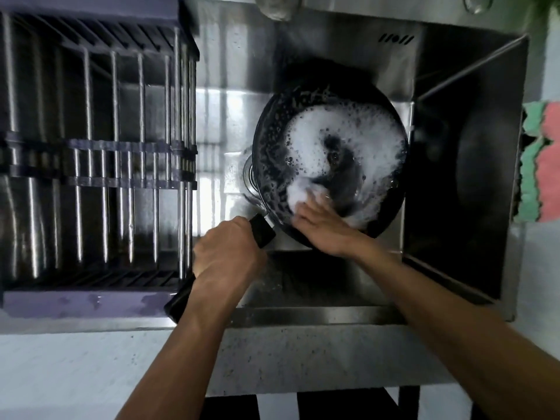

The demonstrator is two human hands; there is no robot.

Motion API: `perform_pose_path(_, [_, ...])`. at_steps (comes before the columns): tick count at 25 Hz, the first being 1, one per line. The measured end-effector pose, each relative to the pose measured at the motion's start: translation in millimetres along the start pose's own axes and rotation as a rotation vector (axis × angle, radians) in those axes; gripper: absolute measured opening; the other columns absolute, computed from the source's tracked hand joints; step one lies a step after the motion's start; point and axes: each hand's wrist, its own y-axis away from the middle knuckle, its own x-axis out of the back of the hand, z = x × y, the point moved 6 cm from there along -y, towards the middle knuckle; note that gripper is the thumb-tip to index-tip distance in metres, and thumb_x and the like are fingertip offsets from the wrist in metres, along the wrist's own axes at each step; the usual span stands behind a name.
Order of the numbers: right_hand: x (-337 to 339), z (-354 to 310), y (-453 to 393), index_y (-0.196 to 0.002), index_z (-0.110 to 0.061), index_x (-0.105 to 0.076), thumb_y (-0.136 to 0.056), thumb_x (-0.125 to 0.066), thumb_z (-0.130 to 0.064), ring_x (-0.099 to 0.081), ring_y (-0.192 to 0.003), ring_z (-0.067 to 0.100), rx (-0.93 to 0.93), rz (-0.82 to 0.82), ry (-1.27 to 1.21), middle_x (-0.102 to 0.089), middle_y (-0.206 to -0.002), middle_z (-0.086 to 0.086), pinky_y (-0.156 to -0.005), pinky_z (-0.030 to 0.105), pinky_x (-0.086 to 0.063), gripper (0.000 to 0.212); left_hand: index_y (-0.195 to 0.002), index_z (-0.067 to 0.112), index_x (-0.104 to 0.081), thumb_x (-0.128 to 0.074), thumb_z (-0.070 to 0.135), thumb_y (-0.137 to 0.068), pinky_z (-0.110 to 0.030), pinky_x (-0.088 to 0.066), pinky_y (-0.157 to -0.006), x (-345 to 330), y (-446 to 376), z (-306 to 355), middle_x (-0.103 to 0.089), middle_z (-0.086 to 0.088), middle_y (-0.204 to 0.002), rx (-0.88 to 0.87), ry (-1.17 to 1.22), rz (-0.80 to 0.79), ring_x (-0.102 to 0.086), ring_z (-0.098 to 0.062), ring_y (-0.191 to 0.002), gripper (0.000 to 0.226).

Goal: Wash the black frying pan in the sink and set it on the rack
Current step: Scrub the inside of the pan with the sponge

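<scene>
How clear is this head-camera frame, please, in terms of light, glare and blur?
Head view: dim overall, with bright glare on the sink floor; the right hand in the frying pan is smeared by motion; the left hand on the handle is sharper; the rack bars bow from wide-angle distortion.

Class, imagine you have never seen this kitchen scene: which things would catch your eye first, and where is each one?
First is the black pan tilted in the steel sink, its inside swirled with white foam. Next come the hands: the left hand grips the handle at the sink's near edge, while the right hand rubs inside the pan's near rim. To the left, a rack of shiny bars sits over the sink.
</scene>
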Motion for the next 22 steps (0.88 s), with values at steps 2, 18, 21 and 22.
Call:
perform_pose_path(2, [31,-37,-34,-0.153,-0.025,-0.033,-0.108,-0.032,-0.034,0.014,-0.152,0.016,0.096,0.109,-0.208,0.009,-0.163,-0.010,-0.118,0.035,0.015,0.046,-0.106,0.016,-0.058,-0.064,0.019,-0.073,-0.035,-0.051,-0.071,-2,-3,2,-0.058,-0.002,-0.082,0.007,-0.009,-0.015,-0.058,-0.025,-0.079,0.034])
perform_pose_path(18, [109,93,12,-0.148,-0.013,-0.040,-0.102,-0.029,-0.039,-0.015,-0.150,0.035,-0.329,0.246,0.600,-0.015,-0.165,0.012,-0.120,0.047,-0.017,0.054,-0.097,0.015,-0.059,-0.063,0.019,-0.070,-0.031,-0.048,-0.064,-5,-7,-3,-0.062,-0.002,-0.077,0.026,-0.007,-0.076,-0.061,-0.024,-0.074,0.028])
perform_pose_path(21, [45,76,57,-0.136,-0.017,-0.056,-0.101,-0.040,-0.031,-0.036,-0.142,0.029,-0.217,0.006,0.491,-0.039,-0.156,0.008,-0.115,0.037,-0.027,0.042,-0.099,0.017,-0.059,-0.062,0.021,-0.072,-0.030,-0.047,-0.067,-1,-3,-3,-0.061,-0.001,-0.078,0.038,0.048,-0.096,-0.061,-0.024,-0.077,0.027])
perform_pose_path(22, [32,65,63,-0.133,-0.017,-0.059,-0.099,-0.043,-0.026,-0.040,-0.140,0.027,-0.140,-0.063,0.425,-0.043,-0.154,0.007,-0.114,0.035,-0.030,0.039,-0.100,0.018,-0.059,-0.061,0.023,-0.072,-0.030,-0.049,-0.069,-1,-2,-3,-0.062,-0.001,-0.080,0.041,0.052,-0.090,-0.061,-0.025,-0.078,0.028])
